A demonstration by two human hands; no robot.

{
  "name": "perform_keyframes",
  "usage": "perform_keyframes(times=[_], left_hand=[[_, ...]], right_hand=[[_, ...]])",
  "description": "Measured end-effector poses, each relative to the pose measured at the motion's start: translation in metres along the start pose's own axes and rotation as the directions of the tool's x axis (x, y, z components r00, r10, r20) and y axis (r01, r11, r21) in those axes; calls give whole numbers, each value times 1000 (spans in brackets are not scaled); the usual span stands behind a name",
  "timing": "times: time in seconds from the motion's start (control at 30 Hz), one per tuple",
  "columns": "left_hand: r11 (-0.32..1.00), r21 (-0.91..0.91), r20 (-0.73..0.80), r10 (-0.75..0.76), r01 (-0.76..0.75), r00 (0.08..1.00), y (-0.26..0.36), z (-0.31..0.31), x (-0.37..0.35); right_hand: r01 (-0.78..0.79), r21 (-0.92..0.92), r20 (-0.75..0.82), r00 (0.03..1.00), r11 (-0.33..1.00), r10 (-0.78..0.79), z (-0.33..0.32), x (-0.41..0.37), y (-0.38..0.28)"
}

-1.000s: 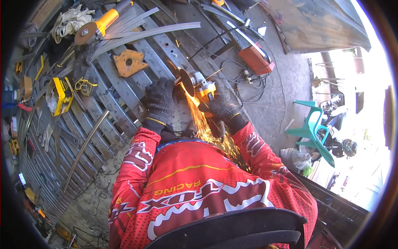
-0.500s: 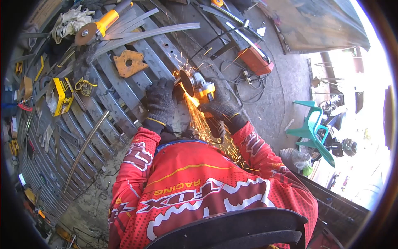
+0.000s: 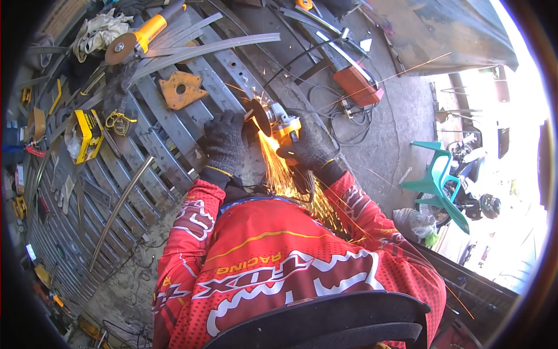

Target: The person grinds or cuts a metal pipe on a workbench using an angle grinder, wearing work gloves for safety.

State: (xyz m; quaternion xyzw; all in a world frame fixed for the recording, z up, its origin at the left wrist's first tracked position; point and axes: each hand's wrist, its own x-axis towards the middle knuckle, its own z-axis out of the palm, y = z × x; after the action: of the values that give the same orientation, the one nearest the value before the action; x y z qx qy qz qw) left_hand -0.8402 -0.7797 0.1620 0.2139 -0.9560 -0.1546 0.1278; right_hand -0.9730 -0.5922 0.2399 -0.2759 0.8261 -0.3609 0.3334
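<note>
My right hand (image 3: 309, 150), in a dark glove, is wrapped round a yellow angle grinder (image 3: 283, 128). The grinder's disc (image 3: 261, 117) stands nearly on edge, and orange sparks (image 3: 278, 168) stream from it toward my body. Left of the disc, my left hand (image 3: 225, 138), gloved too, rests at the edge of the slatted metal bench (image 3: 152, 131). Its fingers are closed together near a small workpiece at the disc; what they grip is hidden.
An orange metal plate (image 3: 181, 90), a second yellow grinder (image 3: 145, 35), curved metal strips (image 3: 232, 42) and a yellow box (image 3: 88, 135) lie on the bench. A red box (image 3: 357, 86) with cables is on the right, beyond it a green chair (image 3: 439, 183).
My right hand has shifted slightly on the grinder, its thumb now higher. Sparks fly wider, some to the upper right and over the right sleeve. My left hand has stayed in place.
</note>
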Motion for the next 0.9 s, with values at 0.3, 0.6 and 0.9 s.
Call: perform_keyframes(times=[0.3, 0.6, 0.9], left_hand=[[1000, 21, 6, 0, 0, 1000, 0, 1, 0], [999, 38, -38, 21, -20, 999, -1, 3, 1], [999, 39, -21, 12, -11, 1000, -2, 5, 1]], right_hand=[[23, -124, -123, 992, 992, -39, -4, -8, -19], [-35, -43, 54, 998, 998, 38, -5, -2, -6], [-140, -12, 147, 979, 990, 141, -9, 0, -24]])
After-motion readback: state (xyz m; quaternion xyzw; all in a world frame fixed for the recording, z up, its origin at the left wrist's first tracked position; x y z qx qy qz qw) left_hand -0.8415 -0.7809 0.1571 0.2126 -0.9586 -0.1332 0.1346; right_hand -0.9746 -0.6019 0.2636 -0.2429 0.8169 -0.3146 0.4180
